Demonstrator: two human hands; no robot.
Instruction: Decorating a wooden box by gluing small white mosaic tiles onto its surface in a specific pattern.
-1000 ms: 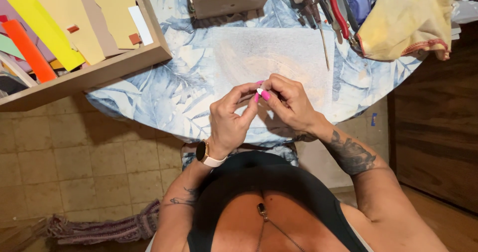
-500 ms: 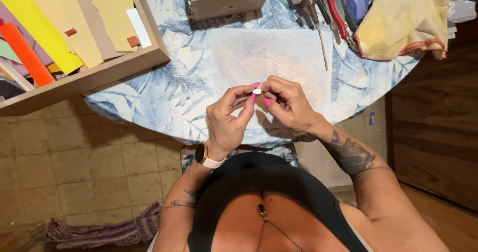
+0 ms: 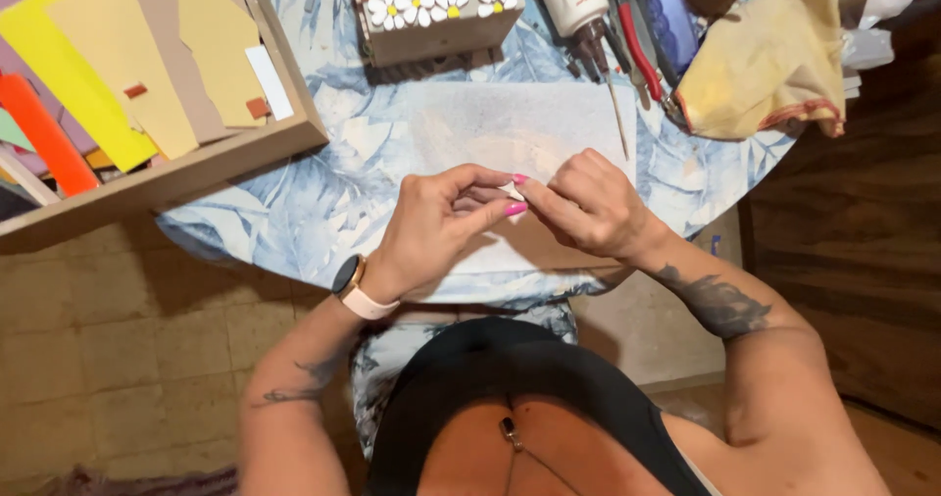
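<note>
Both hands pinching one small white piece (image 3: 514,193) between fingertips, left hand (image 3: 431,229) and right hand (image 3: 588,207) meeting above the near edge of the bench (image 3: 323,202). Slightly lower than a second ago, piece still gripped. Far off: flower-tiled box (image 3: 436,11), glue bottle (image 3: 573,1).

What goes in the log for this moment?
left hand pinching small white piece | right hand pinching same | over white sheet
</note>
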